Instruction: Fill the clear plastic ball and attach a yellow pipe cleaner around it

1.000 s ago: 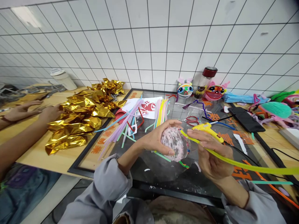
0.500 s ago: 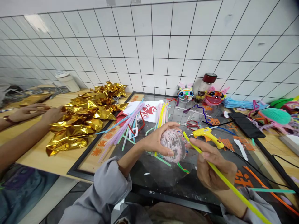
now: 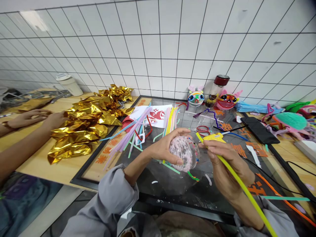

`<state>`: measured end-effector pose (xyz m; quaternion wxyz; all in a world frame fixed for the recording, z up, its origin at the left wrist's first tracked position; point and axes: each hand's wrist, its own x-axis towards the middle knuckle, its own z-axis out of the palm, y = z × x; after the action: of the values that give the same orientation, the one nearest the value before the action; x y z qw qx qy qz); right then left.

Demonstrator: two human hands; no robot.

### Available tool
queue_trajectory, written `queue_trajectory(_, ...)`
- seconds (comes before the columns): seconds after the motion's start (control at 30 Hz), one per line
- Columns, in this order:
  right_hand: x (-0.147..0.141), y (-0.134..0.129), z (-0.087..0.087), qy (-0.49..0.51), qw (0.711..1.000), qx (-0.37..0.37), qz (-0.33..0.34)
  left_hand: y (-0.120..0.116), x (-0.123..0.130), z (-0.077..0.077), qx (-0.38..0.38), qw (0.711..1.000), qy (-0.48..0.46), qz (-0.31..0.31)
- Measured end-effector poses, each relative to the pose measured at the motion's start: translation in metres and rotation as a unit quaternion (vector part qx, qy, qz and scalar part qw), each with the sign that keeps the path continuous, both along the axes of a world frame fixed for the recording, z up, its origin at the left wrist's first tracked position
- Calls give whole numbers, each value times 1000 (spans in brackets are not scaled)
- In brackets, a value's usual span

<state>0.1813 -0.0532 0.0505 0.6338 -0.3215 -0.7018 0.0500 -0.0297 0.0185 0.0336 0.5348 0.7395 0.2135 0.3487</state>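
Nearest the camera, the person's right hand (image 3: 228,169) pinches a long yellow-green pipe cleaner (image 3: 243,188), fingers closed on it near its upper end, whose tip meets the rim of a clear plastic ball wound with pink fuzzy wire (image 3: 183,153). The left hand (image 3: 166,148) cups that ball from the left, fingers curled round it with the thumb underneath, holding it just above the dark glass-topped counter (image 3: 172,184).

To seat the stem well, the judgement is that the ball should be kept from turning while the tip is fed close against the pink windings, the pinch staying near the tip so the soft wire does not buckle.

Just behind the right hand lies a yellow hot-glue gun (image 3: 214,137), with red-handled scissors (image 3: 202,129) beside it. Further back spreads a loose bundle of pastel pipe cleaners (image 3: 138,130) across a white sheet with a red paper cutting (image 3: 156,115). To the left, crumpled gold foil sheets (image 3: 85,123) lie under another person's hand (image 3: 53,120). Against the tiled wall stand a painted mask figure (image 3: 196,97) and a red-lidded jar (image 3: 217,86).
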Motion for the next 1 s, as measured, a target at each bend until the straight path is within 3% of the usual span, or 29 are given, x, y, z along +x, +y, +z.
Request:
queue_trajectory(0.2,-3,2,8,-20,999,25,30,-1,0,0,-2,1000,20,0)
queue_trajectory(0.4,-1,5,5,-79,995,54,-15,-1,0,-2,-10,1000,28,-4)
queue_trajectory(1.0,-3,11,-2,-112,990,76,-34,-4,1,0,-8,999,24,-29)
